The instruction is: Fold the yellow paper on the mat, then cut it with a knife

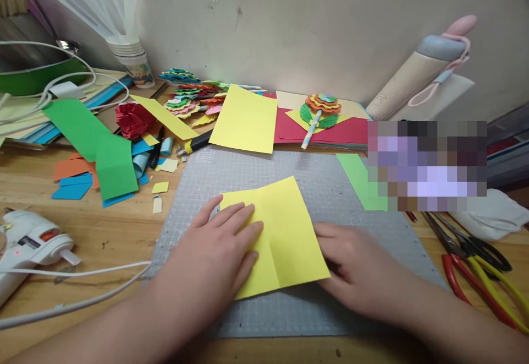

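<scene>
So there's a creased yellow sheet (289, 226) sitting mid-scene on a gray cutting mat (264, 320), on a wooden bench (124, 232). The left hand (225, 237) is laid over the sheet's left half, fingers loosely spread, pressing from above and not gripping anything. The right hand (351, 265) is at the right edge with fingers curled in; can't tell if they're actually pinching the paper or just touching it, tbh.

The crease runs near to far through the middle, so handling tip: light, even pressure from the left palm should stop the sheet skating around. Best to work the right edge gently, since a hard tug would probably kink it. Corners lined up first, then a fingertip along the crease, imo. The light green strip (359, 179) at far right seems safely out of the way.
</scene>
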Motion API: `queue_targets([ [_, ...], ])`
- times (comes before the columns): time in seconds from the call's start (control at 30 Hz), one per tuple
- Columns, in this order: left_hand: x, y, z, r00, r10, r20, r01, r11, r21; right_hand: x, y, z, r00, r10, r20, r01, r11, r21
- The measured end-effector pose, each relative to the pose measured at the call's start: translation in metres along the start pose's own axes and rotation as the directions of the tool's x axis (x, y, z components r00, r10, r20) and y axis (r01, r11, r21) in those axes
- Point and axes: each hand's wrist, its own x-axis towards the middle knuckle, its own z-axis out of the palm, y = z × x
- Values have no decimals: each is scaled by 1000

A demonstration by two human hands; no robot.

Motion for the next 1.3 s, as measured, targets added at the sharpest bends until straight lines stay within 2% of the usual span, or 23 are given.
queue_targets([
  [0.1,0,1,1,1000,-9,-3,9,1000,13,-2,-6,-5,999,40,28,-44,983,177],
  [0.17,1,4,0,1000,-11,-15,11,1000,19,-3,-9,-3,995,100,27,-103,974,202],
  [0.27,2,7,-3,1000,-15,-18,15,1000,8,-1,-7,3,975,216,-59,-200,958,203],
  [0.37,2,11,-5,1000,4,6,-4,999,-37,5,3,6,924,340,-173,-263,897,354],
  [0.43,2,15,-5,998,39,41,-36,996,-84,10,12,7,869,447,-212,-288,806,517],
  [0.53,1,22,0,990,117,85,-104,985,-139,20,22,9,794,560,-235,-256,660,707],
  [0.63,0,24,5,983,169,67,-159,979,-127,26,26,13,767,583,-268,-198,612,765],
  [0.73,-2,23,8,981,190,30,-187,979,-85,26,26,14,793,561,-237,-172,579,797],
  [0.87,-4,20,11,986,167,27,-164,983,-81,20,25,5,897,434,-88,-155,493,856],
  [0.97,-3,20,13,989,144,32,-139,983,-121,16,25,-1,928,373,16,-207,477,855],
  [1.1,0,19,12,991,100,84,-82,978,-192,15,22,2,922,386,-19,-220,564,796],
  [1.3,4,20,9,993,36,111,-12,977,-212,10,17,7,952,301,-60,-196,746,637],
])
